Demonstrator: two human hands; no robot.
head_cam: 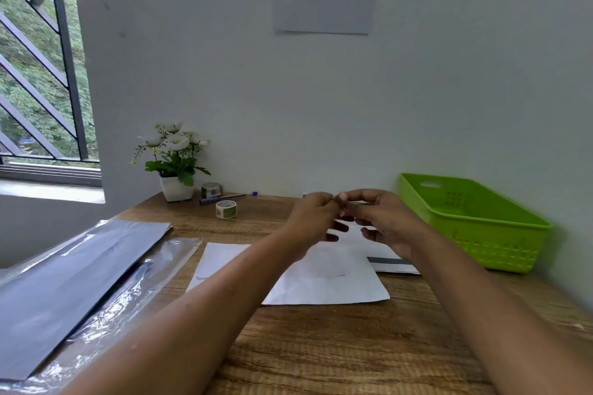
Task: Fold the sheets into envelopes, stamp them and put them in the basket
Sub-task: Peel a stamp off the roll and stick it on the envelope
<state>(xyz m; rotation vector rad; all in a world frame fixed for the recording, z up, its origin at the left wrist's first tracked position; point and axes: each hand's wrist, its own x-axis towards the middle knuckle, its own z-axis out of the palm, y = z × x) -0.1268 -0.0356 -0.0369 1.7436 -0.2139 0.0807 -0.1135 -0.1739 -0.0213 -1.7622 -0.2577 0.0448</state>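
My left hand (313, 218) and my right hand (383, 221) are raised above the desk, and their curled fingertips meet in front of me. Motion blur hides whether anything small is pinched between them. Below the hands a white sheet (330, 282) lies flat on the wooden table (321, 346). A second white piece with a grey strip (390, 261) lies partly under my right wrist. The green basket (475, 221) stands at the right by the wall, and what shows of its inside holds nothing. Two sticker rolls (226, 209) (210, 190) sit at the back left.
A white pot of flowers (175, 167) and a blue pen (224, 198) stand at the back left near the rolls. A stack of dark sheets in clear plastic wrap (73, 282) covers the left of the table. A window is further left.
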